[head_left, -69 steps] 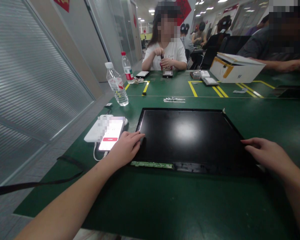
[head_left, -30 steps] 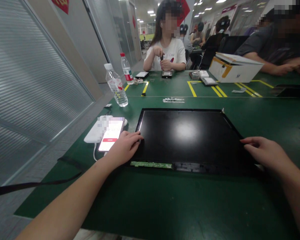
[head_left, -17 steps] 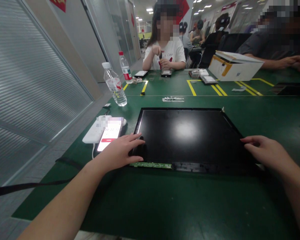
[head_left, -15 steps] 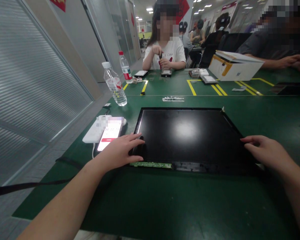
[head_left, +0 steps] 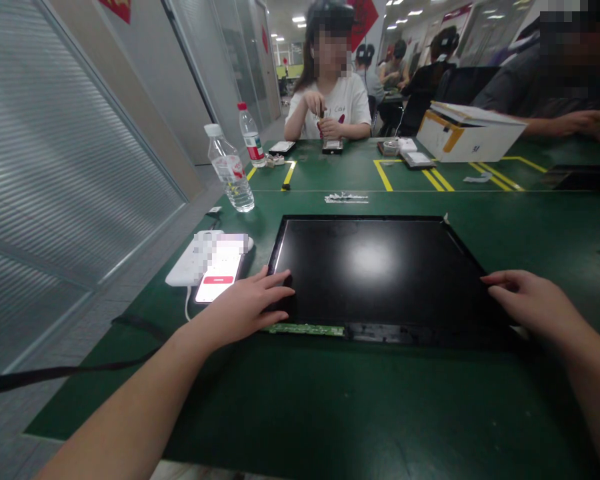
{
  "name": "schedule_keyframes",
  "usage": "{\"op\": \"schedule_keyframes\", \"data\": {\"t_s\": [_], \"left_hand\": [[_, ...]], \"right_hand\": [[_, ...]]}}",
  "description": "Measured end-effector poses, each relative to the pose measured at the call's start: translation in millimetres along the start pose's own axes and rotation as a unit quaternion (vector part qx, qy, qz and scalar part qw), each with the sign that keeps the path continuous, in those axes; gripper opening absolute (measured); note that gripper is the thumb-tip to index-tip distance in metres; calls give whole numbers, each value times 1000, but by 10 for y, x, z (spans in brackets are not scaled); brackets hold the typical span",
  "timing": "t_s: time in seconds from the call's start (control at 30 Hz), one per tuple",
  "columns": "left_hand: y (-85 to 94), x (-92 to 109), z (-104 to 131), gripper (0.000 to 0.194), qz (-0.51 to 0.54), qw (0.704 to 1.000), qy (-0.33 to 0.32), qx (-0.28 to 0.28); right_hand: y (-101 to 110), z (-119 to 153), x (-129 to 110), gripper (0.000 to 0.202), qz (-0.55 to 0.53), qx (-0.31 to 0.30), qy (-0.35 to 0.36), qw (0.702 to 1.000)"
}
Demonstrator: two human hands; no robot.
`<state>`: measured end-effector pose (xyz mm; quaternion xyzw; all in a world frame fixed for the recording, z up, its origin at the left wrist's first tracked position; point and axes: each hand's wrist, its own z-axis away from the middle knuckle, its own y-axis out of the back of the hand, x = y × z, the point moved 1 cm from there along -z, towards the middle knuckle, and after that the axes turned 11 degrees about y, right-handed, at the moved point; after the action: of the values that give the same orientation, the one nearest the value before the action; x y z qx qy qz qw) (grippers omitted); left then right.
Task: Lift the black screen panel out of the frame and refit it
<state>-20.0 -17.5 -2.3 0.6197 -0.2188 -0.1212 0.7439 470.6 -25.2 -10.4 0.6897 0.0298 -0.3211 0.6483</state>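
A black display panel (head_left: 380,273) lies flat on the green table, its glossy face up and a lamp reflected in it. Along its near edge runs a narrow green circuit board (head_left: 307,330). My left hand (head_left: 253,303) rests over the panel's left edge with its fingers spread on the screen. At the right edge, my right hand (head_left: 527,297) pinches the panel's rim between thumb and forefinger; its other fingers are partly hidden.
Left of the panel lie a lit phone (head_left: 220,277) and a white power bank (head_left: 183,263) with a cable. Two water bottles (head_left: 233,177) stand behind them. Thin white scraps (head_left: 347,198) lie beyond the panel. Across the table are a white box (head_left: 467,137) and a person (head_left: 333,100) handling a small device.
My left hand has slid slightly to the right over the screen. My right hand and the panel look the same.
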Motion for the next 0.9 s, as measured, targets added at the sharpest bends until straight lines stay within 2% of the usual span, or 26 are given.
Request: {"op": "schedule_keyframes", "data": {"t_s": [0.33,0.63,0.9], "left_hand": [[-3,39,-7,41,-16,1000,-4,-11],[-29,42,0,41,-14,1000,-2,-1],[5,-81,-6,55,24,1000,12,9]], "right_hand": [[-28,-36,85,19,2,10,1,1000],[-74,-27,-15,13,40,16,18,999],[-37,-18,42,19,13,8,8,1000]]}}
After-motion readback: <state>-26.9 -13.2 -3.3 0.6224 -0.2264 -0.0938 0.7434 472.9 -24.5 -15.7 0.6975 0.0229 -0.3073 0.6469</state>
